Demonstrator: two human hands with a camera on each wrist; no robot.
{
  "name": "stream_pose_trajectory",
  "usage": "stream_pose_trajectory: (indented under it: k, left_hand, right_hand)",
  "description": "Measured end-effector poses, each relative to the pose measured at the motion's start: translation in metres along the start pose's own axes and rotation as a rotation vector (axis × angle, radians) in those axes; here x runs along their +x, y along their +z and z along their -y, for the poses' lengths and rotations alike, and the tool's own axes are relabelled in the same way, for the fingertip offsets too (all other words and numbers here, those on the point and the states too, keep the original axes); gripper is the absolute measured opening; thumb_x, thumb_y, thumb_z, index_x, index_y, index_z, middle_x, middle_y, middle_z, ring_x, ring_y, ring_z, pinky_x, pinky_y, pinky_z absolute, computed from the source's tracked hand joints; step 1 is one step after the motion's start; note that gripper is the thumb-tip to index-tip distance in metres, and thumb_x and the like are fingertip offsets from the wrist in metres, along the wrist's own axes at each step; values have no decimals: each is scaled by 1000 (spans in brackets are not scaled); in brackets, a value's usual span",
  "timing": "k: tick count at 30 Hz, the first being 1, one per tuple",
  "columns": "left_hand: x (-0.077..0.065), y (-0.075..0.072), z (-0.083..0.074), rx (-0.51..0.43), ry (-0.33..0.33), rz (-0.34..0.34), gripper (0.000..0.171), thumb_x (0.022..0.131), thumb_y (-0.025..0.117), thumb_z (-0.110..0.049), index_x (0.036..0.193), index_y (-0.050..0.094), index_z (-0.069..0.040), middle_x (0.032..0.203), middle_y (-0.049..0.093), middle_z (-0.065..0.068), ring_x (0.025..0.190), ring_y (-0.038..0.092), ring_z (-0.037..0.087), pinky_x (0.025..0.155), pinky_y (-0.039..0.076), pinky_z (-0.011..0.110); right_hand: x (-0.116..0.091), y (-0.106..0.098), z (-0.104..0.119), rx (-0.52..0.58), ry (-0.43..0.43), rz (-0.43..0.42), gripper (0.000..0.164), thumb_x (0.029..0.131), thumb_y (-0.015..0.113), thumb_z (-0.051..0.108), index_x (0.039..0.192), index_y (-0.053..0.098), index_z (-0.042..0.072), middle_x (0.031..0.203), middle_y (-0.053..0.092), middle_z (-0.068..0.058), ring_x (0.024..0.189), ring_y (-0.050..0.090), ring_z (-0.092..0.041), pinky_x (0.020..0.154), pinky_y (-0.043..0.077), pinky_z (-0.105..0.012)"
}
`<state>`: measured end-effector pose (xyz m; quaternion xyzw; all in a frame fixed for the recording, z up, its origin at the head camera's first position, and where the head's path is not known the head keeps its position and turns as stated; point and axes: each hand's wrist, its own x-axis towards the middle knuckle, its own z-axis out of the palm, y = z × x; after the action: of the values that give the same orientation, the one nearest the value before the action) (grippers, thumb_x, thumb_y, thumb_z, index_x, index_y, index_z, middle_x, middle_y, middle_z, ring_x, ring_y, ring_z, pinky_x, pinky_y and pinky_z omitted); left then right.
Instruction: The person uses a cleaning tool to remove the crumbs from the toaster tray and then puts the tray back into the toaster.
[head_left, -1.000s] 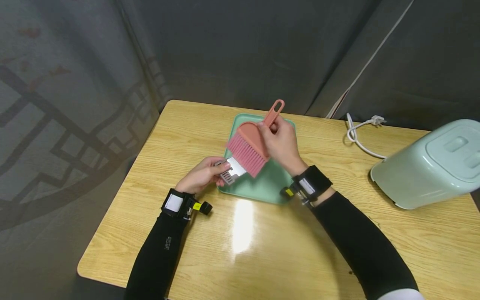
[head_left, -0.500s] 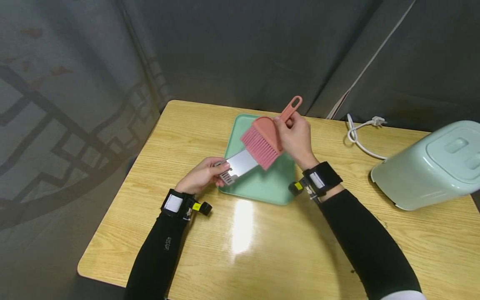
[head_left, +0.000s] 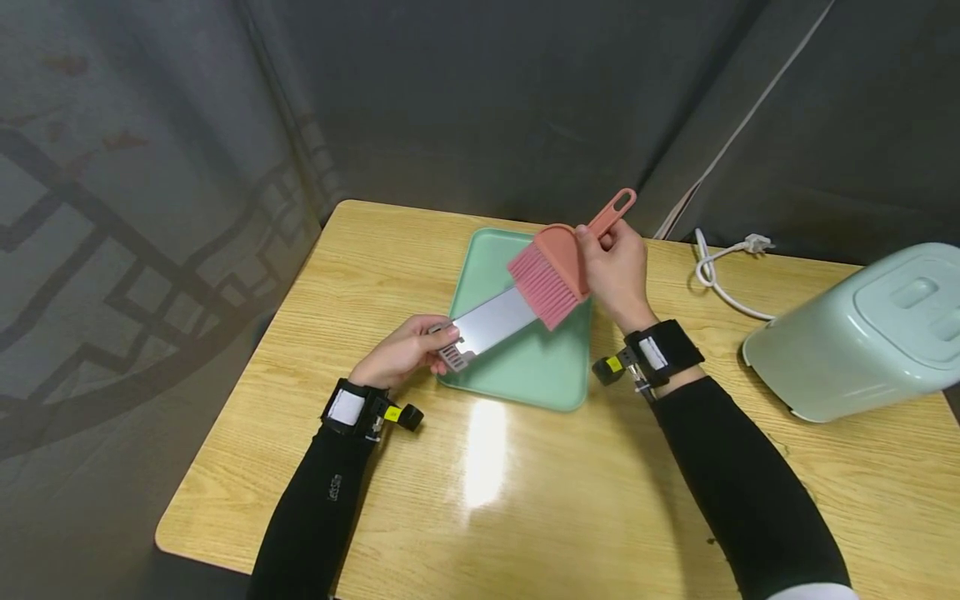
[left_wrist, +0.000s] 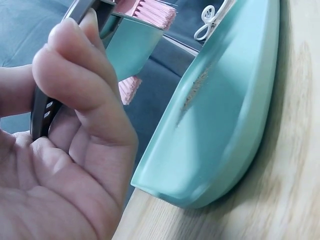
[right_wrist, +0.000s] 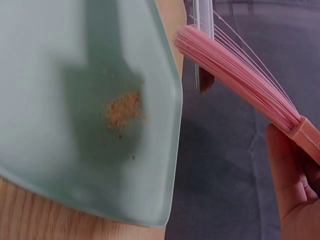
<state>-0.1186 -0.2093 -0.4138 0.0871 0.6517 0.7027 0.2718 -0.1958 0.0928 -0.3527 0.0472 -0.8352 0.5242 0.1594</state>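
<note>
My left hand [head_left: 408, 346] pinches the slotted end of a long, shiny metal crumb tray [head_left: 491, 321] between thumb and fingers, holding it above the green tray [head_left: 517, 387]. With my right hand [head_left: 618, 271] I grip a pink hand brush [head_left: 558, 258] near where its looped handle meets the head. Its bristles lie over the far end of the crumb tray. In the right wrist view a small heap of brown crumbs [right_wrist: 124, 109] sits on the green tray, and the bristles [right_wrist: 235, 75] bend against the metal strip.
A pale green toaster [head_left: 862, 333] stands at the right of the wooden table [head_left: 360, 517]. Its white cord and plug [head_left: 756, 242] lie near the back edge. Dark curtain hangs behind the table.
My right hand has drawn the brush up and right along the crumb tray, uncovering more of the metal. My left hand stays in place, still holding the slotted end.
</note>
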Motion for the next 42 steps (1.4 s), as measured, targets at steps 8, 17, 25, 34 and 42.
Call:
stream_pose_trajectory:
  k: [8, 17, 25, 34, 42]
  left_hand:
    - [-3, 0, -1, 8, 4, 5, 34, 106, 49, -10, 128, 54, 16, 92, 68, 11, 66, 59, 14, 59, 52, 22]
    - [-4, 0, -1, 11, -2, 1, 34, 106, 49, -9, 127, 53, 17, 92, 68, 11, 66, 60, 14, 60, 53, 22]
    - [-3, 0, -2, 7, 1, -11, 34, 106, 50, -10, 127, 54, 17, 91, 68, 11, 66, 60, 14, 59, 53, 21]
    - [-2, 1, -4, 24, 17, -3, 30, 106, 49, -11, 120, 56, 15, 91, 67, 11, 68, 61, 14, 61, 54, 23]
    - [-2, 0, -5, 47, 47, 18, 32, 107, 48, -12, 123, 56, 14, 92, 67, 11, 67, 60, 15, 61, 54, 25]
  right_hand:
    - [4, -6, -7, -14, 35, -28, 32, 103, 61, 30, 111, 64, -1, 81, 61, -8, 64, 57, -7, 51, 44, -16]
    - [5, -11, -12, 30, 56, -46, 33, 103, 60, 30, 113, 63, -2, 83, 62, -5, 64, 59, -5, 53, 48, -14]
    - [4, -9, 5, 138, 31, -52, 28, 102, 63, 26, 109, 64, -1, 75, 61, 0, 62, 61, -6, 52, 49, -15]
    - [-16, 18, 41, 151, -91, 65, 26, 101, 65, 19, 109, 65, -6, 76, 62, -11, 62, 60, -10, 52, 48, -18]
    - [-32, 40, 53, 140, -120, 150, 20, 100, 65, 18, 104, 65, -2, 72, 61, -10, 57, 56, -16, 47, 43, -22]
